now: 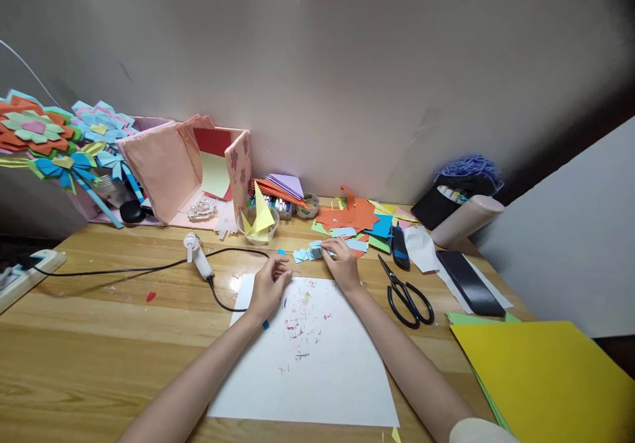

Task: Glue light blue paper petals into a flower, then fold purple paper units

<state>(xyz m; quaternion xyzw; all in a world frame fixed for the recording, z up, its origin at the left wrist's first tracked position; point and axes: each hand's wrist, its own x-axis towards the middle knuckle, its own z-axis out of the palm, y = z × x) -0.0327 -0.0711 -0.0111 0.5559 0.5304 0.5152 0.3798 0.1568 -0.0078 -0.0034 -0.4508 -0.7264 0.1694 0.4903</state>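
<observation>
My right hand [342, 263] reaches past the far edge of a white paper sheet [317, 390] marked with coloured smears. Its fingertips pinch the end of a short row of small light-blue folded paper pieces [300, 256]. Over the sheet's upper left corner rests my left hand [268, 289], its fingers loosely bent and a little apart, with nothing visible in them. A small blue paper scrap [282, 252] lies just beyond it. Another blue scrap [266, 324] is beside the left wrist.
A white glue gun [198, 258] with a black cord lies left. Black scissors [404, 294], a blue-black cutter [399, 248] and a dark phone [469, 283] are right. Coloured paper scraps [347, 217] and a clear bowl [260, 230] sit behind. Yellow sheets [540, 377] lie front right.
</observation>
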